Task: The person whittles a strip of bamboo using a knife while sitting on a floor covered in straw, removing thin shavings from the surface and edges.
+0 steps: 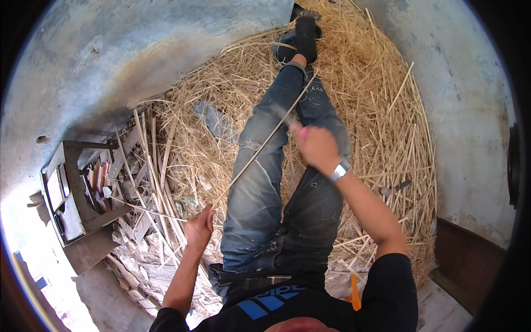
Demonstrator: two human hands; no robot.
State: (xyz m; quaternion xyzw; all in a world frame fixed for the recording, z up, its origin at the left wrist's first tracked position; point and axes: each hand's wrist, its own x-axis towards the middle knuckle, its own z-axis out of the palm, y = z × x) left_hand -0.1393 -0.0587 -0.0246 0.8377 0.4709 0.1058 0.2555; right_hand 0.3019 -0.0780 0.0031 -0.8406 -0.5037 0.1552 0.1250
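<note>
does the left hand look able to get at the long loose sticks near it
Probably yes: the left hand is close to the long sticks, and nothing seems to block the way, though it is holding a thin stick.

A long, thin, pale tan strip [263, 146] slants up and to the right from the fingers of the left hand [199, 228], nearly straight, crossing above the person's jeans [257, 191]; its far end is near the ankles. A small tool [303, 131], pink where it shows at the right hand [319, 148], is motion-blurred beside the strip; its shape is unclear.
</note>
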